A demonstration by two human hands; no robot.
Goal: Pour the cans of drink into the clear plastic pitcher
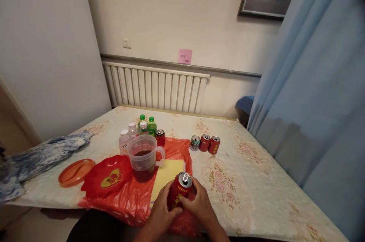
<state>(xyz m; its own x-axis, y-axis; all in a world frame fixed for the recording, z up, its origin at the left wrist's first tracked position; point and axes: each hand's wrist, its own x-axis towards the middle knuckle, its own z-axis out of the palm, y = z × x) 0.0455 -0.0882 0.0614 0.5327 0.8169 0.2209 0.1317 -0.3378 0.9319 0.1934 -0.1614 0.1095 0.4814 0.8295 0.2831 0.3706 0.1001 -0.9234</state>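
Note:
A red drink can with yellow lettering point(180, 189) stands upright between both my hands, near the front edge of the bed-like surface. My left hand point(163, 208) wraps round its left side, and my right hand point(199, 201) grips it from the right, thumb across the front. The silver top with its pull tab faces up; whether it is opened I cannot tell. Just beyond the can lies a yellow sheet or pad point(168, 175) on a red plastic sheet point(137, 204). A clear plastic jug point(142, 141) holding dark liquid stands further left.
Beside the jug are a red plate point(108, 179) and an orange lid point(76, 173). Several bottles point(152, 126) and a dark red can point(160, 138) stand behind it. Three cans point(205, 143) form a row at right. Blue-patterned cloth point(42, 162) lies left; a blue curtain point(319, 101) hangs right.

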